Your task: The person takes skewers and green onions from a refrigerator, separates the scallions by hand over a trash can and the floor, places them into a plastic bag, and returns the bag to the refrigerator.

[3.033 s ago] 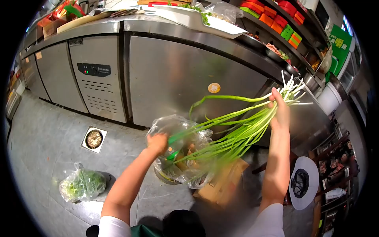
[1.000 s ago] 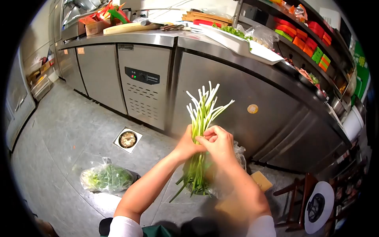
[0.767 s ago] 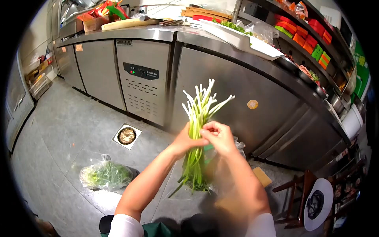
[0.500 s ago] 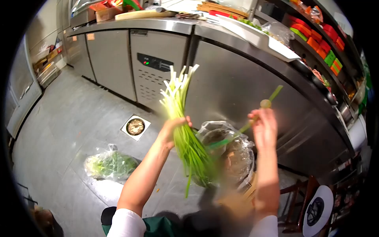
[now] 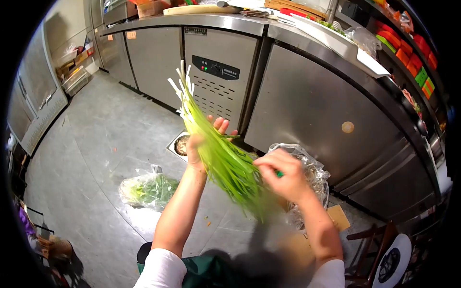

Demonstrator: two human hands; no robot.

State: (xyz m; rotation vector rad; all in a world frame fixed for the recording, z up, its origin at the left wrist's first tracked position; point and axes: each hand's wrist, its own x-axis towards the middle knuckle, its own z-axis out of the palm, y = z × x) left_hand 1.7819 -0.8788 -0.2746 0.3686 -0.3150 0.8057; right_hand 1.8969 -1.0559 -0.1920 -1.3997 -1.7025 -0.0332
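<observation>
Hands [image 5: 194,150] [image 5: 286,176] apart along green stalks [image 5: 225,161]

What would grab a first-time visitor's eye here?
Probably the bunch of long green stalks, white at one end, held in the left hand mid-view. The right hand is by its lower right side. On the floor at left, a clear bag of greens stands out.

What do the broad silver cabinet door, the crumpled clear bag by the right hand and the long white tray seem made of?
Broad silver cabinet door: probably brushed stainless steel; soft, smeared reflections. Crumpled clear bag: thin, glossy plastic; transparent, bright creases. Long white tray: likely smooth plastic; even colour.
</observation>
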